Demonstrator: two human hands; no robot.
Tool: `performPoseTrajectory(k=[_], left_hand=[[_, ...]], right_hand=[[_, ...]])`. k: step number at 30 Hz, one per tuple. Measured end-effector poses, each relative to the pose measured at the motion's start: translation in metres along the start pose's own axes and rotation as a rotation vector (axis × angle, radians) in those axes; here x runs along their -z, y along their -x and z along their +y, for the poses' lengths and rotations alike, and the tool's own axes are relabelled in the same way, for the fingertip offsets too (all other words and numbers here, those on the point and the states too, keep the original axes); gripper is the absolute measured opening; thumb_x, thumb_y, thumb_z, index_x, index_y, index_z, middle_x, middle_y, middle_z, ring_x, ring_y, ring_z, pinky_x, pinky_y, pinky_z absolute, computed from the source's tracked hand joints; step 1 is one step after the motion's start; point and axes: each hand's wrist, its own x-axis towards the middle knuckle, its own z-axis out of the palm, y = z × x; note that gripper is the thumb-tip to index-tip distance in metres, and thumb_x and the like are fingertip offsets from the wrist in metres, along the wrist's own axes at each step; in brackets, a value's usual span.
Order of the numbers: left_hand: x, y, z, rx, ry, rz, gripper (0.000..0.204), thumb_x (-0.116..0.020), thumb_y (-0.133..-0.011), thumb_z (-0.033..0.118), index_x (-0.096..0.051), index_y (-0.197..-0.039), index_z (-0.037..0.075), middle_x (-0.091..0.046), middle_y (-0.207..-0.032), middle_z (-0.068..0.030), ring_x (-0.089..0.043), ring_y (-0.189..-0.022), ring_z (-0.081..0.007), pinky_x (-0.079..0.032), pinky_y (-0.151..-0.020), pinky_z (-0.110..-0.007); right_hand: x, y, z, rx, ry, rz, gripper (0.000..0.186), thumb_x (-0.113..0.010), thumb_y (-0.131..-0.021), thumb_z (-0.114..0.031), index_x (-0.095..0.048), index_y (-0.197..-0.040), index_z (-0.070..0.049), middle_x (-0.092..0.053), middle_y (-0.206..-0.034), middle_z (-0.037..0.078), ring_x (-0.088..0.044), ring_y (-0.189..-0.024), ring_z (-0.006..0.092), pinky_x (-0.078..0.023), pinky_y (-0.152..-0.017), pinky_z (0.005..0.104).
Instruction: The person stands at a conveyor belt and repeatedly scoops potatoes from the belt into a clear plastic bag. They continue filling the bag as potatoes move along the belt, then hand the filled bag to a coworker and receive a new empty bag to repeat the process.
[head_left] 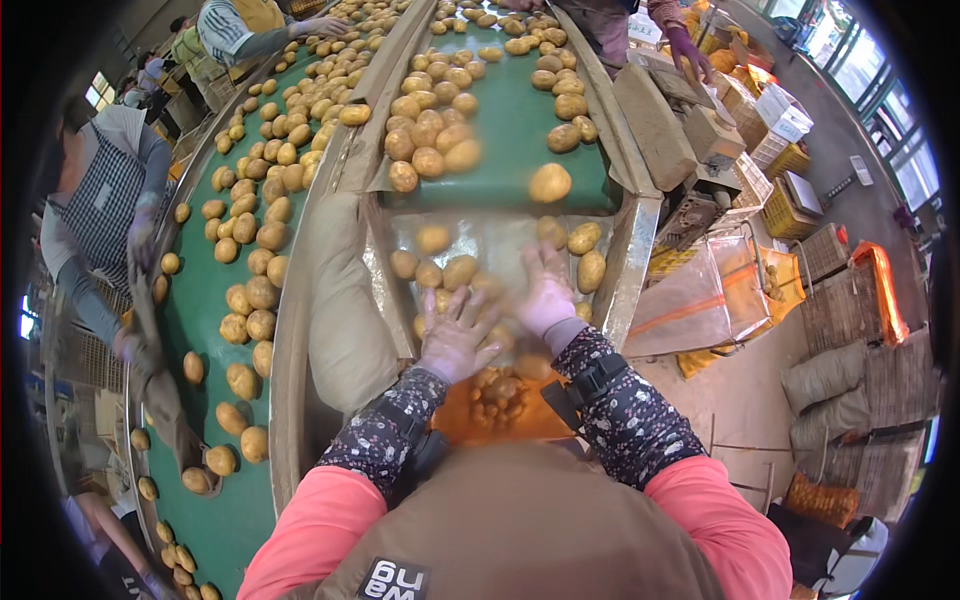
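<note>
Both my hands reach over a metal chute at the end of a green conveyor belt [490, 110]. My left hand [455, 335] is palm down with its fingers spread, over or against several potatoes [460, 271]. My right hand [548, 292] is also open, its fingers stretched forward among potatoes, next to one at the chute's right side [591, 270]. Another potato [550, 183] lies at the belt's lip, slightly blurred. Below my wrists an orange mesh bag [455, 418] hangs under the chute, with potatoes inside. My palms are hidden.
A second green belt [190, 350] carries potatoes on the left, where people in sleeves and gloves stand. A padded beige roll [345, 310] lines the chute's left. To the right are an orange-and-white mesh bag on a frame [700, 300], crates [790, 210] and sacks [825, 380].
</note>
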Motion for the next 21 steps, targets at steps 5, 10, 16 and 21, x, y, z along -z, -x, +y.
performPoseTrajectory(k=[5,10,16,21], left_hand=[[0.003,0.008,-0.009,-0.196,0.045,0.015,0.049,-0.065,-0.086,0.054,-0.069,-0.116,0.015,-0.051,-0.144,-0.0073,-0.040,-0.138,-0.0344,-0.017,-0.117,-0.068],[-0.002,0.012,-0.012,-0.371,0.060,-0.081,0.045,-0.061,-0.090,0.054,-0.072,-0.107,0.015,-0.056,-0.139,-0.0079,-0.042,-0.137,-0.0375,-0.022,-0.119,-0.061],[-0.010,0.014,-0.013,-0.283,0.053,0.051,0.044,-0.061,-0.091,0.048,-0.069,-0.119,0.016,-0.055,-0.139,-0.0114,-0.040,-0.139,-0.0379,-0.023,-0.118,-0.062],[-0.008,0.004,-0.002,0.188,-0.100,0.267,0.050,-0.065,-0.088,0.042,-0.064,-0.131,0.017,-0.045,-0.148,-0.0151,-0.033,-0.142,-0.0423,-0.023,-0.116,-0.065]], right_hand=[[-0.017,0.010,-0.009,0.248,0.480,-0.351,0.053,-0.066,-0.087,-0.034,-0.062,-0.134,-0.009,-0.062,-0.128,0.018,-0.057,-0.121,0.0381,-0.043,-0.107,0.0479],[-0.023,-0.001,-0.004,0.050,-0.034,-0.026,0.057,-0.071,-0.080,-0.023,-0.060,-0.134,-0.009,-0.045,-0.149,0.022,-0.047,-0.133,0.0435,-0.038,-0.114,0.0492],[-0.040,-0.010,0.001,0.049,-0.152,-0.059,0.066,-0.072,-0.082,-0.026,-0.050,-0.143,-0.011,-0.040,-0.154,0.024,-0.046,-0.136,0.0440,-0.039,-0.114,0.0455],[-0.039,0.010,0.010,0.030,-0.161,-0.070,0.067,-0.060,-0.092,-0.019,-0.037,-0.155,-0.009,-0.042,-0.151,0.029,-0.040,-0.141,0.0442,-0.032,-0.119,0.0450]])
